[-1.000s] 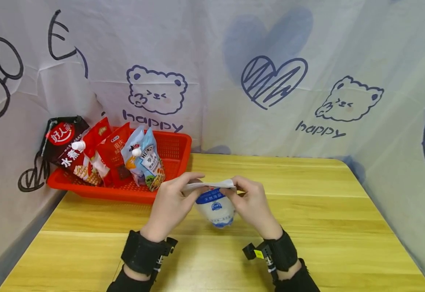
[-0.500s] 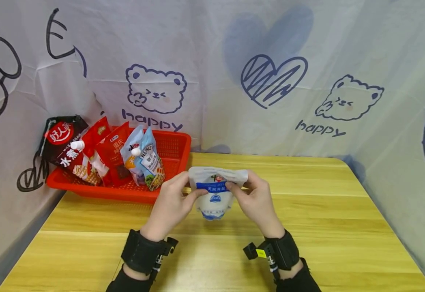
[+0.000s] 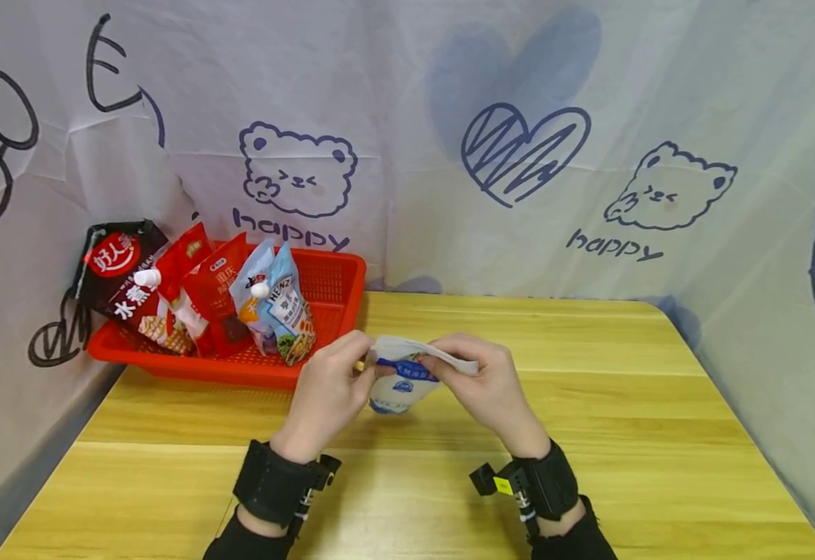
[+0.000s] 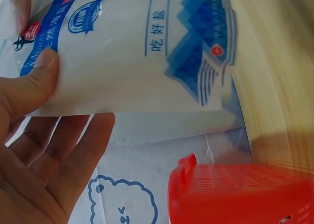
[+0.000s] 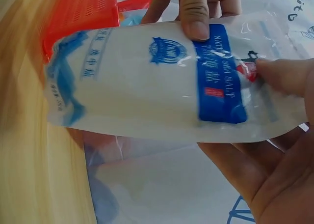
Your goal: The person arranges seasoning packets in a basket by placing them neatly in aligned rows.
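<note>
A white and blue pouch of sea salt [image 3: 404, 393] hangs above the table between my two hands. My left hand [image 3: 329, 393] pinches its left edge near the top, thumb on the printed front and fingers behind, as the left wrist view shows. At the upper right corner my right hand [image 3: 491, 386] grips the pouch too, with the thumb [image 5: 284, 76] by the red logo. The pouch's bottom end tilts toward the left, and its top edge slopes down to the right. In the right wrist view, the blue label band [image 5: 221, 76] faces the camera.
Behind my left hand, a red plastic basket [image 3: 341, 311] stands on the wooden table [image 3: 624, 435]. It holds several seasoning pouches, among them a Heinz pouch [image 3: 288, 307] and a black bag [image 3: 117, 257]. A white printed cloth [image 3: 414, 78] closes off the back and sides.
The salt pouch came up with its front facing the head camera, then tipped, its bottom swinging left. My right hand shifted slightly right; my left hand stayed nearly in place.
</note>
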Motion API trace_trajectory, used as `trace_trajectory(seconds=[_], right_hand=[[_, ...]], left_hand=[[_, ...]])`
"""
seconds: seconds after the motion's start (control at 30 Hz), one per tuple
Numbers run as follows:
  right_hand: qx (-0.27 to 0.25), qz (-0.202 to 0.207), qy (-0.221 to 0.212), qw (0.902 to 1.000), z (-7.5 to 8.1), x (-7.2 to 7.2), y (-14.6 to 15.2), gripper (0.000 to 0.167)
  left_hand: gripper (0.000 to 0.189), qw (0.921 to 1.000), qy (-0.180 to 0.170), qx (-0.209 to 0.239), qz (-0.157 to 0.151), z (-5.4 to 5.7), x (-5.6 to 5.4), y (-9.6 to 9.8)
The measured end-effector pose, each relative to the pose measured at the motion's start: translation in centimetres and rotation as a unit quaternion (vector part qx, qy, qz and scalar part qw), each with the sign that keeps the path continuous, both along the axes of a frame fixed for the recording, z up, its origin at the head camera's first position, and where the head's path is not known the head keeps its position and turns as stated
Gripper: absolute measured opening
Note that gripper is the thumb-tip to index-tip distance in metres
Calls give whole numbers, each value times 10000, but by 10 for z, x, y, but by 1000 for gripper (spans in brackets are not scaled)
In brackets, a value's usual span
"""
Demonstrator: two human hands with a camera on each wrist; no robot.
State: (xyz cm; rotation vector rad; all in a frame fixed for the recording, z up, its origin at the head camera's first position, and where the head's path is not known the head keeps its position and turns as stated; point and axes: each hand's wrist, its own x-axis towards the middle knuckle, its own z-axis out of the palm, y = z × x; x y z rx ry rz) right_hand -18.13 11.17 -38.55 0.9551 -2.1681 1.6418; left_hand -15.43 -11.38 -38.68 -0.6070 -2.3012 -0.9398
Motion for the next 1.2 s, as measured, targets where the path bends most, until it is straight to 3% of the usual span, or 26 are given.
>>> trace_trajectory(seconds=[0.17, 0.33, 0.5, 0.73, 0.8, 1.03, 1.2], right_hand=[[304, -330, 232, 9987, 0, 0, -1, 12], [469, -461, 455, 9968, -3, -2, 0, 13], [563, -347, 664, 9956, -5, -3, -2, 13], [508, -277, 699, 9959, -4, 0, -6, 11], [408, -322, 538, 9972, -3, 1, -6, 12], [-263, -405, -689, 9965, 0, 5, -8, 24], [-535, -516, -880, 9933, -1, 3, -7, 29]], left_hand=[[27, 9989, -395, -251, -41, 2, 1, 0], [29, 9960, -796, -295, -288, 5, 2, 2], [21, 9965, -703, -67, -447, 9, 5, 4], [17, 9985, -269, 142, -457, 10, 8, 5], [16, 9988, -140, 216, -411, 11, 8, 6], [19, 9989, 177, 413, -90, 19, 8, 8], [19, 9983, 263, 512, 108, 35, 8, 5]])
